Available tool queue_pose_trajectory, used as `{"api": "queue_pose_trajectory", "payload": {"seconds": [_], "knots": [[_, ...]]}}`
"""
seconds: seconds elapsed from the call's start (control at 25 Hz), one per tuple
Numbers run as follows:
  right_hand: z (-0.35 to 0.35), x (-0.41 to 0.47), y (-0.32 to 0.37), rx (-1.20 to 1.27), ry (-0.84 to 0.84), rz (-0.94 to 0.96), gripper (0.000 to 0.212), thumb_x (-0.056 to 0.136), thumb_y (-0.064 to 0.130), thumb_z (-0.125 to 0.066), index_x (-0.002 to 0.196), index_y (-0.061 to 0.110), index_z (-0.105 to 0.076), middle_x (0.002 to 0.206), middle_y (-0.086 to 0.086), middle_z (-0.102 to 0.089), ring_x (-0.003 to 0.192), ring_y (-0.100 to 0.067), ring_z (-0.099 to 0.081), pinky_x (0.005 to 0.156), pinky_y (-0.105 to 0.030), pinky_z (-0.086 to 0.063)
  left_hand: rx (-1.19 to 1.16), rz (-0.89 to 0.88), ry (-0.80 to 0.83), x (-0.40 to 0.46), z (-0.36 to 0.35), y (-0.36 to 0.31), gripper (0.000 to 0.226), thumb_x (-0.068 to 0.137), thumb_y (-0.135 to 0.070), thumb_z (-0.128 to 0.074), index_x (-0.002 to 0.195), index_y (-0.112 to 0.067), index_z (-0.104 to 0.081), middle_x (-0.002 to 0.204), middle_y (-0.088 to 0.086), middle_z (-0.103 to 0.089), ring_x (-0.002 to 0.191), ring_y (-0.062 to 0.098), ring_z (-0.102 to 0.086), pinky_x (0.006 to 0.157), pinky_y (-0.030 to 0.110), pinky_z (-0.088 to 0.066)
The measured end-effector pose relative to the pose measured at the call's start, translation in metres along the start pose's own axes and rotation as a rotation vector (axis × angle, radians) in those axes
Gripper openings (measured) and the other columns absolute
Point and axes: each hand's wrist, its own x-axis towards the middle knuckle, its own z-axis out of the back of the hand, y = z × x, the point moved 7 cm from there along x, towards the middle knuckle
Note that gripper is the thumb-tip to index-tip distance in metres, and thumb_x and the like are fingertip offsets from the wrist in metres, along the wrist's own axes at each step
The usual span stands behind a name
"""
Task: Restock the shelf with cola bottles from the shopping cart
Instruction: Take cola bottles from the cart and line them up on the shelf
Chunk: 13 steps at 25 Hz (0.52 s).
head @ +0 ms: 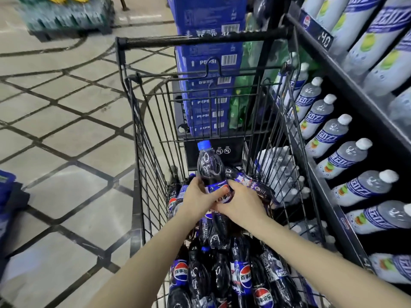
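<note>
Both hands — left hand and right hand — held one upright Pepsi bottle in a closed grip. It stood above the bottles piled in the shopping cart — beside the shelf.

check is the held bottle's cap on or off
On: the blue cap sits atop the bottle that both hands hold upright over the cart.
</note>
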Motion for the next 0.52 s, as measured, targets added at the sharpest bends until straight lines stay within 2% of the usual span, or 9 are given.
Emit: {"api": "queue_pose_trajectory", "payload": {"seconds": [0.04,0.12,0.16,0.24,0.32,0.36,0.4,0.44,0.52], "knots": [[-0.008,0.003,-0.003,0.04,0.057,0.004,0.062,0.061,0.06,-0.07,0.114,0.03,-0.057,0.096,0.007,-0.07,0.095,-0.017,-0.064,0.076,-0.032,-0.05,-0.013,0.028,0.003,-0.002,0.005,0.003,0.048,0.073,-0.017,-0.082,0.113,-0.008,-0.057,0.1,0.006,-0.071,0.089,0.02,-0.07,0.083,0.038,-0.057],[-0.023,0.009,-0.014,0.245,0.201,-0.026,0.045,0.071,0.053,-0.073,0.108,0.031,-0.058,0.092,0.001,-0.07,0.084,-0.014,-0.065,0.075,-0.027,-0.05,-0.014,0.082,0.025,0.0,0.015,0.012,0.046,0.073,-0.018,-0.081,0.111,-0.007,-0.057,0.094,0.009,-0.073,0.081,0.023,-0.071,0.077,0.042,-0.059],[-0.031,0.015,-0.026,0.38,0.252,-0.085,0.044,0.076,0.049,-0.072,0.111,0.024,-0.062,0.091,-0.001,-0.07,0.079,-0.013,-0.065,0.074,-0.026,-0.051,-0.002,0.103,0.041,0.001,0.019,0.016,0.046,0.073,-0.02,-0.082,0.11,-0.008,-0.058,0.093,0.01,-0.073,0.08,0.024,-0.071,0.076,0.043,-0.059],[-0.044,0.03,-0.065,0.518,0.183,-0.266,0.045,0.081,0.042,-0.069,0.113,0.01,-0.064,0.091,-0.003,-0.069,0.077,-0.015,-0.065,0.077,-0.031,-0.053,-0.01,0.151,0.065,0.004,0.027,0.027,0.045,0.074,-0.024,-0.081,0.11,-0.009,-0.057,0.091,0.009,-0.074,0.073,0.019,-0.073,0.068,0.038,-0.06],[-0.051,0.045,-0.103,0.43,0.048,-0.357,0.034,0.084,0.036,-0.068,0.103,0.008,-0.065,0.091,-0.001,-0.063,0.085,-0.017,-0.059,0.08,-0.029,-0.046,-0.038,0.188,0.069,0.006,0.031,0.035,0.034,0.078,-0.019,-0.077,0.103,-0.011,-0.057,0.082,0.008,-0.071,0.05,0.008,-0.065,0.044,0.021,-0.05],[-0.061,0.052,-0.121,0.408,0.03,-0.411,0.029,0.085,0.036,-0.068,0.096,0.01,-0.065,0.086,-0.002,-0.061,0.085,-0.018,-0.057,0.078,-0.028,-0.043,-0.054,0.211,0.064,0.008,0.032,0.04,0.029,0.079,-0.016,-0.076,0.099,-0.012,-0.056,0.081,0.009,-0.071,0.046,0.007,-0.063,0.04,0.018,-0.046],[-0.072,0.057,-0.133,0.429,0.053,-0.472,0.027,0.084,0.038,-0.068,0.086,0.011,-0.064,0.078,-0.003,-0.059,0.079,-0.02,-0.056,0.074,-0.031,-0.042,-0.079,0.238,0.056,0.01,0.034,0.045,0.029,0.078,-0.015,-0.077,0.096,-0.013,-0.054,0.083,0.01,-0.072,0.052,0.01,-0.066,0.043,0.02,-0.049],[-0.084,0.061,-0.141,0.49,0.082,-0.532,0.031,0.082,0.039,-0.069,0.076,0.011,-0.06,0.071,-0.005,-0.056,0.071,-0.022,-0.055,0.071,-0.033,-0.042,-0.095,0.262,0.048,0.013,0.035,0.05,0.034,0.076,-0.017,-0.079,0.097,-0.014,-0.052,0.088,0.011,-0.073,0.064,0.016,-0.07,0.055,0.027,-0.056],[-0.1,0.065,-0.143,0.629,0.143,-0.636,0.034,0.081,0.039,-0.071,0.075,0.01,-0.054,0.074,-0.011,-0.056,0.065,-0.025,-0.056,0.068,-0.034,-0.045,-0.073,0.287,0.049,0.016,0.037,0.058,0.043,0.073,-0.021,-0.082,0.101,-0.015,-0.05,0.096,0.01,-0.074,0.083,0.024,-0.071,0.08,0.042,-0.054]]}}
